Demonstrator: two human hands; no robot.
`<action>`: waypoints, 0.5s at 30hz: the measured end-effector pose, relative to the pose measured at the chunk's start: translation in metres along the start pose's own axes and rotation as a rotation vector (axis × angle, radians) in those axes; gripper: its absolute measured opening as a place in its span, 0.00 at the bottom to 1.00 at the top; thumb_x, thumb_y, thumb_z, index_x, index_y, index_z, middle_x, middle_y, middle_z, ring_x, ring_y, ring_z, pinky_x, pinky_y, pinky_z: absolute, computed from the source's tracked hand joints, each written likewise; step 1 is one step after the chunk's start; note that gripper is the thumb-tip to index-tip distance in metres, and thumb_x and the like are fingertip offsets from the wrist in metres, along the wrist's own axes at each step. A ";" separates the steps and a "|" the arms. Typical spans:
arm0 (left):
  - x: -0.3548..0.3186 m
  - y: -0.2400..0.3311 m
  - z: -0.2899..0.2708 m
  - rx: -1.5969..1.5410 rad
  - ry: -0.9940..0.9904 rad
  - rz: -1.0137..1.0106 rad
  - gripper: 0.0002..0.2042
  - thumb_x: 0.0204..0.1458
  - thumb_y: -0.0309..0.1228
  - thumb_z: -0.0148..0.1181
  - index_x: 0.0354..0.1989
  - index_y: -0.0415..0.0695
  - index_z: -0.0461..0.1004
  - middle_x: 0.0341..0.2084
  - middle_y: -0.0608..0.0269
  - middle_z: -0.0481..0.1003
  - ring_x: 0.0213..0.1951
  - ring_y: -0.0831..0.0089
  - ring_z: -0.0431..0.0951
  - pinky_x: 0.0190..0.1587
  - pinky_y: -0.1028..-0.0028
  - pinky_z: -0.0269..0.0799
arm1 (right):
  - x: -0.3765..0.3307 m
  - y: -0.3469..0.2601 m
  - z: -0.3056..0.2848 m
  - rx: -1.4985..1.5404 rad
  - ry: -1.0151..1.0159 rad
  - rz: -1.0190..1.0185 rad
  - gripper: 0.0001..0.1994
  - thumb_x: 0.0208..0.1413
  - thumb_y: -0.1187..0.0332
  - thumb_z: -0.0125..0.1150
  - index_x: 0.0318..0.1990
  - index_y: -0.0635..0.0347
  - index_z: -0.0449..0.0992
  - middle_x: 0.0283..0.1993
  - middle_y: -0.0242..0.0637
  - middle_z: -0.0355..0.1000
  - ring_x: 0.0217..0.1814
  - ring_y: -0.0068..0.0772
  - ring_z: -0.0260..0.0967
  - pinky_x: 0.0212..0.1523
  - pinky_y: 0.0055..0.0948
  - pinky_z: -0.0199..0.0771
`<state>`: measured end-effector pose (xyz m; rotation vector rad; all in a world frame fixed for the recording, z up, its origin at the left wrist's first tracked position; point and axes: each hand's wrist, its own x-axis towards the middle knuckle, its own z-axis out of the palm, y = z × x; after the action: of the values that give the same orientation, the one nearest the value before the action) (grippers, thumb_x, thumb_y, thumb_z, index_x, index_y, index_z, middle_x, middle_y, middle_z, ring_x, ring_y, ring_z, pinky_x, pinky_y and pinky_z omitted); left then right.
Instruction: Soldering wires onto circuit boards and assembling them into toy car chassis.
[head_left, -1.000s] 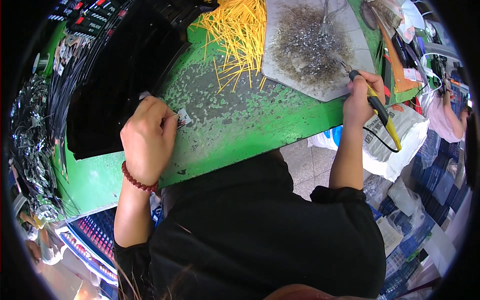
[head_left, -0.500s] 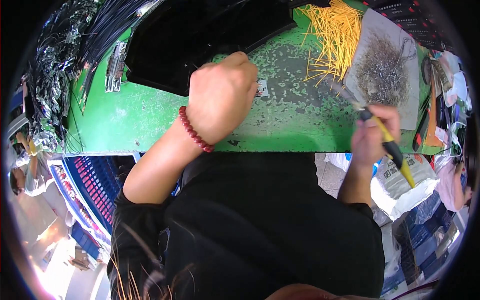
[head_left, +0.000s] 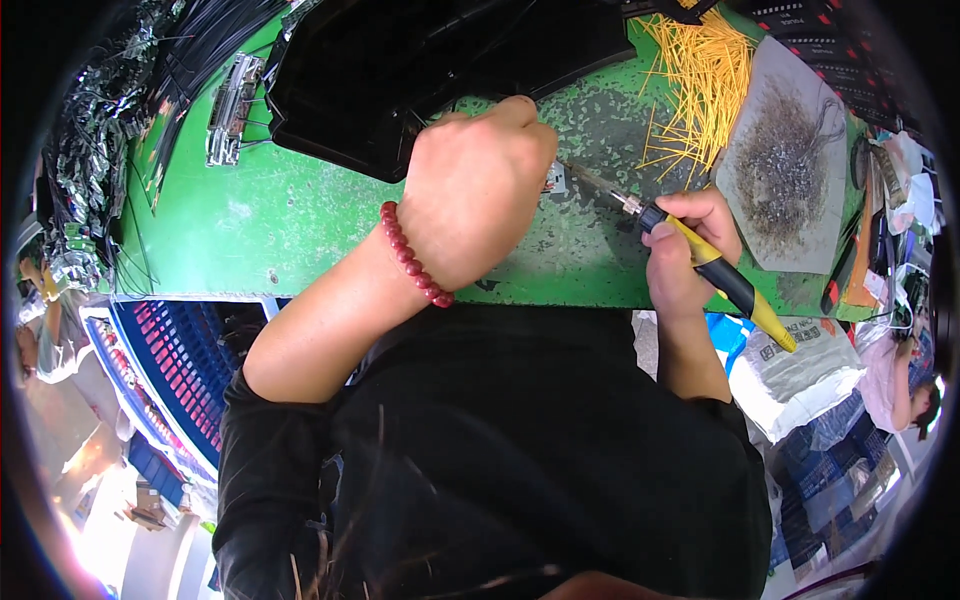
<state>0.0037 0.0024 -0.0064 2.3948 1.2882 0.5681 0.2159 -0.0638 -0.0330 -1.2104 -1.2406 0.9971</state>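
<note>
— Soldering iron [head_left: 700, 262]: where is it?
— At three o'clock on the green bench [head_left: 300, 220], right hand [head_left: 685, 250] wrapped around its yellow-black handle, tip pointing toward a small part [head_left: 556, 180].
— And the left hand [head_left: 480, 190]?
— Curled over that part at centre, below the black tray [head_left: 420, 60]; its grip is hidden.

I see a yellow-and-black soldering iron [head_left: 700, 262] right of centre, lying diagonal, metal tip up-left at a small metallic part [head_left: 556, 181]. Part sits on the worn green bench, mostly hidden, details unclear.
</note>
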 end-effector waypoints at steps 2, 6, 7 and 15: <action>0.000 0.001 -0.003 -0.006 -0.035 -0.027 0.02 0.43 0.22 0.58 0.22 0.40 0.72 0.26 0.58 0.72 0.26 0.57 0.76 0.29 0.64 0.73 | 0.000 0.000 0.000 0.001 -0.009 0.002 0.09 0.49 0.71 0.59 0.35 0.68 0.71 0.27 0.33 0.68 0.21 0.17 0.63 0.25 0.16 0.63; 0.001 0.001 -0.005 -0.013 -0.073 -0.055 0.03 0.46 0.23 0.59 0.24 0.40 0.73 0.26 0.58 0.72 0.28 0.56 0.75 0.30 0.64 0.72 | 0.001 -0.001 -0.001 -0.005 -0.028 0.003 0.09 0.49 0.71 0.59 0.36 0.68 0.70 0.27 0.33 0.68 0.22 0.17 0.63 0.25 0.16 0.63; 0.001 0.001 -0.005 -0.015 -0.072 -0.055 0.03 0.46 0.23 0.59 0.24 0.40 0.73 0.26 0.58 0.72 0.28 0.56 0.75 0.30 0.64 0.72 | 0.001 0.000 -0.001 -0.007 -0.028 0.004 0.09 0.49 0.71 0.59 0.36 0.68 0.70 0.27 0.33 0.68 0.22 0.17 0.63 0.25 0.16 0.63; 0.000 0.002 -0.005 0.011 -0.076 -0.052 0.03 0.45 0.23 0.59 0.23 0.40 0.72 0.26 0.58 0.72 0.28 0.56 0.75 0.30 0.63 0.72 | -0.001 -0.001 0.001 0.022 -0.043 0.051 0.09 0.49 0.72 0.65 0.36 0.63 0.71 0.27 0.25 0.66 0.26 0.12 0.57 0.27 0.16 0.56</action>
<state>0.0025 0.0027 -0.0010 2.3600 1.3200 0.4525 0.2149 -0.0648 -0.0317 -1.2140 -1.2348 1.0768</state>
